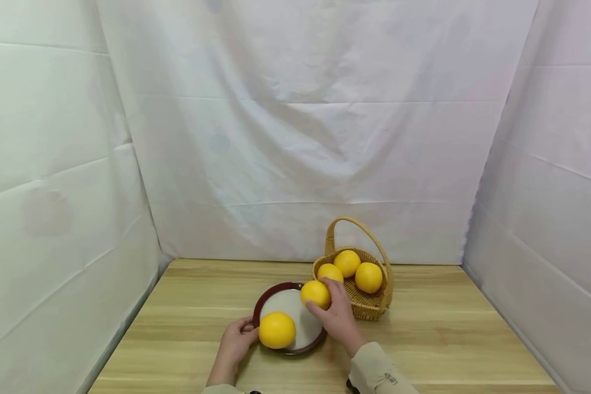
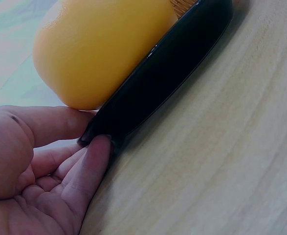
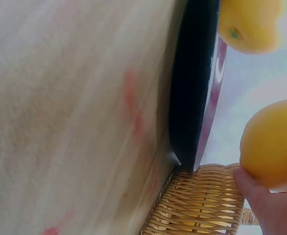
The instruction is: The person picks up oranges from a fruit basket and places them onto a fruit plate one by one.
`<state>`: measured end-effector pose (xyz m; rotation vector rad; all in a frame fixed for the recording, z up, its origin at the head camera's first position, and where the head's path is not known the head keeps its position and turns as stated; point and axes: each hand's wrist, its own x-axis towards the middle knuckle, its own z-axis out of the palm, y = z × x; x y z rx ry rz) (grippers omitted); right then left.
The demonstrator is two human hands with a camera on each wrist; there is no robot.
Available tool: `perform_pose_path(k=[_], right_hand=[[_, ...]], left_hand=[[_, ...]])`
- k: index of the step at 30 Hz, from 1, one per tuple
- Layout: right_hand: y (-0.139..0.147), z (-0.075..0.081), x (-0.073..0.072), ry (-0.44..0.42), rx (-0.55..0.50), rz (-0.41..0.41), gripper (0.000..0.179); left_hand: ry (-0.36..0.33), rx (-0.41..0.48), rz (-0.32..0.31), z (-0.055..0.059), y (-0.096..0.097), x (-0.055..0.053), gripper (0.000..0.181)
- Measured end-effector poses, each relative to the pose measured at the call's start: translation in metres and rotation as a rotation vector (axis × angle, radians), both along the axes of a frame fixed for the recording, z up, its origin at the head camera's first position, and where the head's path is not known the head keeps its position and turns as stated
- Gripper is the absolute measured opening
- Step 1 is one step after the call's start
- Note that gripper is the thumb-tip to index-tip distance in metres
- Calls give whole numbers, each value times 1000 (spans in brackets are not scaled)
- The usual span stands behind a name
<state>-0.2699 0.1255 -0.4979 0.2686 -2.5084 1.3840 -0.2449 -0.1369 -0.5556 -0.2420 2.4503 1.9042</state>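
Note:
My left hand pinches the left rim of a round plate, pale inside with a dark red rim, thumb and a finger on either side of the edge in the left wrist view. One orange rests on the plate right by that thumb. My right hand grips a second orange above the plate's far right part, close to the basket. In the right wrist view this orange appears beside the plate's rim, with a fingertip against its lower side.
A wicker basket with a tall arched handle stands just behind and right of the plate, holding three oranges. Both stand on a wood-grain table. White cloth hangs at the back and on both sides.

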Motion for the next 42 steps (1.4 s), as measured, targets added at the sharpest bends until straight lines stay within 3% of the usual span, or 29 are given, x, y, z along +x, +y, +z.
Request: perform_pose_path(k=[42], right_hand=[[-17,-22,-6,-131,-10,63,69]], left_hand=[[7,-3,-6,0,0,0,50]])
